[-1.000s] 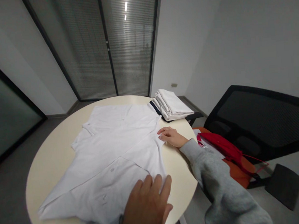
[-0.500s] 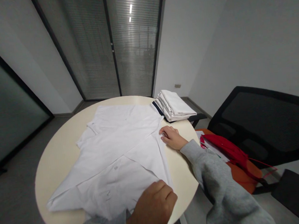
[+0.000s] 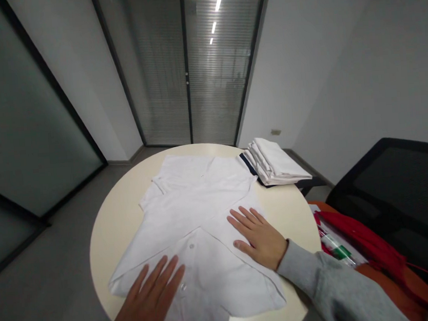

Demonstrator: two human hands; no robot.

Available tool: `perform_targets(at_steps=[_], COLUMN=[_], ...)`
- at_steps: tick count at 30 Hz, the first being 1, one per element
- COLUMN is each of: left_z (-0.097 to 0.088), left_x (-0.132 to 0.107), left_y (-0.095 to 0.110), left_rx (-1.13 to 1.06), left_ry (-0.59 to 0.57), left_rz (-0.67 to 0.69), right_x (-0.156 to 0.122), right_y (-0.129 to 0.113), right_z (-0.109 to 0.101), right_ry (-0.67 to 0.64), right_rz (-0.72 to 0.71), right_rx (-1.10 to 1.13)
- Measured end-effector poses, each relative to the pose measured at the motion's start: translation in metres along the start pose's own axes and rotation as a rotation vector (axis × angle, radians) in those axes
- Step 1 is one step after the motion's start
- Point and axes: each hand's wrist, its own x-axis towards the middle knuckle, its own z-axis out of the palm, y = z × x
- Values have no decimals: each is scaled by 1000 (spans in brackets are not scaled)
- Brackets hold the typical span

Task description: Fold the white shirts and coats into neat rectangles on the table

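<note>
A white buttoned shirt (image 3: pixel 188 211) lies spread over the round table (image 3: pixel 112 226), its lower part folded and overlapping, with a few buttons showing near the front. My left hand (image 3: pixel 150 297) is at the near left of the shirt, fingers stretched out over the cloth. On the right side of the shirt, my right hand (image 3: pixel 258 238) lies flat with its fingers spread. Neither hand grips anything.
A stack of folded white cloth (image 3: pixel 276 161) with a dark item under it sits at the table's far right edge. To the right stands a black-backed chair (image 3: pixel 395 182) with an orange seat, holding a red bag (image 3: pixel 358 233). Glass partitions stand behind.
My left hand has moved left and its fingers have opened out. My right hand has gone from curled at the shirt's edge to flat on it. The view has shifted left.
</note>
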Motion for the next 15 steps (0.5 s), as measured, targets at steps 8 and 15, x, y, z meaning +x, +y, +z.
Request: perform_targets(at_steps=[8,15], left_z=[33,17], left_x=[-71,-81], left_y=[-21,-48], left_rx=[-153,-160], left_ry=[28,-39], left_rz=[45,58], right_x=[3,-41], right_y=[7,-67], right_z=[-10,-39], right_ry=[-8,130], right_rz=[-19,-277], right_rx=[-64,-50])
